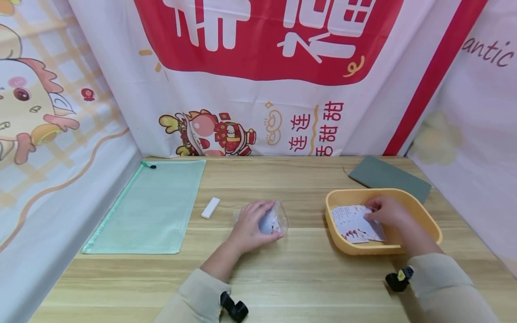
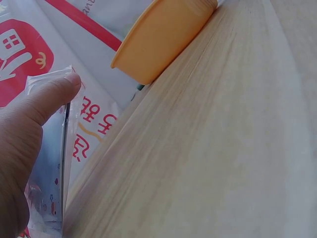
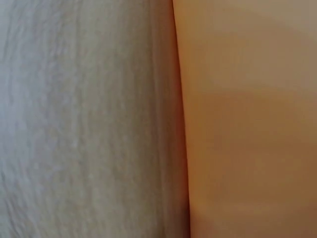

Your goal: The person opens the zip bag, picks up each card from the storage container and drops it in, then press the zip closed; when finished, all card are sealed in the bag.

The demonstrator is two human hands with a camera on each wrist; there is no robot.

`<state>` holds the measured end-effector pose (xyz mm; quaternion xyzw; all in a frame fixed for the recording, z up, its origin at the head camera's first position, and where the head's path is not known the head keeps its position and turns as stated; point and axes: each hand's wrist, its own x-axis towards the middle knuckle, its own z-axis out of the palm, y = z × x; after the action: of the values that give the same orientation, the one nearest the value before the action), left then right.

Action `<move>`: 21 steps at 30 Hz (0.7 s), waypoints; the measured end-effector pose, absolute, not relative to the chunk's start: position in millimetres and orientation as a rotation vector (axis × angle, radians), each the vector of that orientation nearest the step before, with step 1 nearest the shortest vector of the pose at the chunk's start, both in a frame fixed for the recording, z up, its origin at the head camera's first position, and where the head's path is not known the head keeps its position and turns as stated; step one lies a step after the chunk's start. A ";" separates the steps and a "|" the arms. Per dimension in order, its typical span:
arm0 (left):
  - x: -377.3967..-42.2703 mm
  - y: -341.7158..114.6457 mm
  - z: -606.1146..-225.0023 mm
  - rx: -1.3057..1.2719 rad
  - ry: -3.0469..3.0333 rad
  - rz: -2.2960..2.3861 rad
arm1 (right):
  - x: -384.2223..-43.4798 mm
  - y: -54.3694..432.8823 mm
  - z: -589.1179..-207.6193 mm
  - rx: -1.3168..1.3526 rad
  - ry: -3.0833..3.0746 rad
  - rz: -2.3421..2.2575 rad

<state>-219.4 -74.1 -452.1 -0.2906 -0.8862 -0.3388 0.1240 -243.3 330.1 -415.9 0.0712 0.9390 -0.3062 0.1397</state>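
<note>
At table centre, left hand (image 1: 252, 229) grips a clear bag (image 1: 270, 221), presumably steadying it. To the right, right hand (image 1: 388, 211) reaches into the yellow basket (image 1: 359, 248), fingertips at printed cards (image 1: 352, 219); pinch or touch, can't tell. Walls likely corral them.

**Clear packet being gripped, printed cards lying in basket**

A clear plastic packet (image 1: 271, 221) with pale blue, patterned contents is being gripped by the left fingers (image 1: 256, 208) near the middle of the desk (image 1: 315, 278). White cards (image 1: 355, 222) with small text and reddish drawings are overlapping in the yellow basket (image 1: 355, 249), the right fingers (image 1: 374, 216) touching them.
</note>
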 end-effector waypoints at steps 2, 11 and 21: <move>-219.2 -74.2 -451.9 -0.844 -2.586 -0.987 | -243.5 330.0 -416.1 0.190 2.719 -0.881; -218.7 -74.4 -451.9 -0.842 -2.606 -0.988 | -242.2 329.3 -417.4 0.215 2.680 -0.908; -217.7 -74.5 -450.7 -0.835 -2.605 -0.998 | -241.0 336.1 -410.8 0.194 2.683 -0.939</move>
<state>-217.7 -74.5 -450.7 -0.2848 -0.8887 -0.3406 0.1145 -241.0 336.1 -410.8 0.0675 0.9316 -0.3261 0.1459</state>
